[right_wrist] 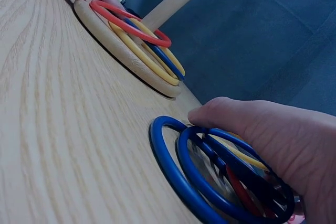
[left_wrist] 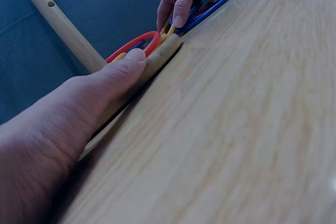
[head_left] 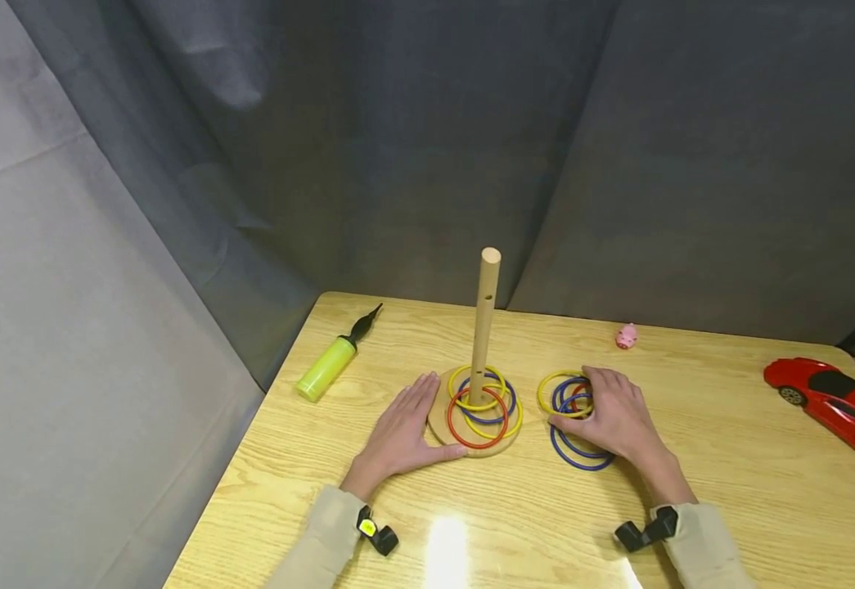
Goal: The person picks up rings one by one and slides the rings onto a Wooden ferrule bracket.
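Note:
A wooden ring-toss stand has an upright peg [head_left: 485,327] on a round base [head_left: 442,421]. Two yellow rings, a blue ring [right_wrist: 163,59] and a red ring [head_left: 451,421] lie about the peg, the red one tilted on top. My left hand [head_left: 401,438] rests against the base's left side, fingers straight, thumb on the front rim. To the right, my right hand [head_left: 618,417] pinches a yellow ring [head_left: 542,384] between thumb and fingers. Below that hand are several blue rings [right_wrist: 163,150] and a red ring [right_wrist: 241,190], partly hidden by it.
A green hand pump [head_left: 327,368] with a black nozzle lies at the table's left. At the back sits a small pink pig [head_left: 626,336]. A red toy car [head_left: 850,413] stands at the far right. Dark curtains [head_left: 412,164] hang behind the wooden table [head_left: 515,532].

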